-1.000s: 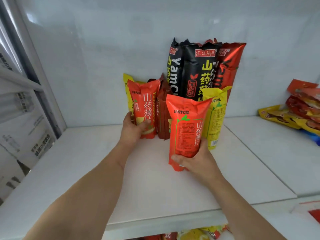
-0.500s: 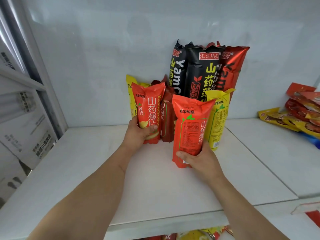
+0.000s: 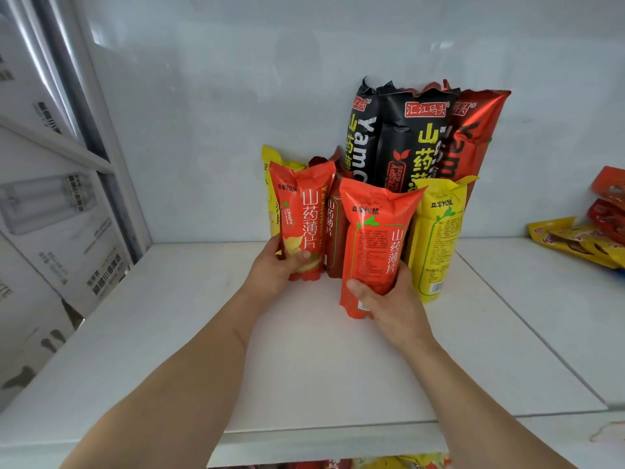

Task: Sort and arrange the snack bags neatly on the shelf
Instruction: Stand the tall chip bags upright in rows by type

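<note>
Upright snack bags cluster at the back of the white shelf (image 3: 304,360). My left hand (image 3: 275,267) grips the base of an orange bag (image 3: 306,211) showing its front. My right hand (image 3: 389,297) holds another orange bag (image 3: 373,238), back side facing me, standing on the shelf nearest to me. Between them stands a dark red bag (image 3: 333,231). A yellow bag (image 3: 438,231) stands right of my right hand, and another yellow bag (image 3: 272,184) peeks out behind the left orange one. Two tall black bags (image 3: 406,140) and a tall red bag (image 3: 470,137) lean on the back wall.
A loose pile of yellow and red flat packets (image 3: 588,231) lies on the adjoining shelf at the right. Cardboard boxes (image 3: 57,204) and a metal post (image 3: 84,96) stand at the left. More bags (image 3: 406,463) show on the shelf below.
My left hand closed around the left orange bag's base and shifted it slightly. My right hand set its orange bag upright, closer to the cluster.
</note>
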A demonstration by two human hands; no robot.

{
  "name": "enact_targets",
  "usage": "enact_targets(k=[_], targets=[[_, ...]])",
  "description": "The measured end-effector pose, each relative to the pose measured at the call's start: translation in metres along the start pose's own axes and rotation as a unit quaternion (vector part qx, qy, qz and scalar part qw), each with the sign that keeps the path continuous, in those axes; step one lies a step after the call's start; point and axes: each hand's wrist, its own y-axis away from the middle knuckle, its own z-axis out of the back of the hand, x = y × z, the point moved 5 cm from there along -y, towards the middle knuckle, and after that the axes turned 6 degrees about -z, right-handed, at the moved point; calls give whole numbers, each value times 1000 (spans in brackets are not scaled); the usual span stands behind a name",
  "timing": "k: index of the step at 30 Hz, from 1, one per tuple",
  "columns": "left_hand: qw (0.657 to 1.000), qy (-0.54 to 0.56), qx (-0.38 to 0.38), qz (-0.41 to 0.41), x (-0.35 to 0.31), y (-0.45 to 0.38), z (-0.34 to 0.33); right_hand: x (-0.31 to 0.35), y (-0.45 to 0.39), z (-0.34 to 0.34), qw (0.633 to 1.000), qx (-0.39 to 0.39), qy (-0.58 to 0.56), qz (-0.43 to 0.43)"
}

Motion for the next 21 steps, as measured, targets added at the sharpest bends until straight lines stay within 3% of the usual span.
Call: enact_targets(k=[8,15,21], targets=[[997,-62,-35,-1,5,1,75,11,-8,-77,997,56,38,23],[990,-81,-117,3,12,-2,172,44,-21,-171,993,113,-29,0],[987,-81,-135,7,14,-7,222,61,-37,-234,987,151,-53,-3]])
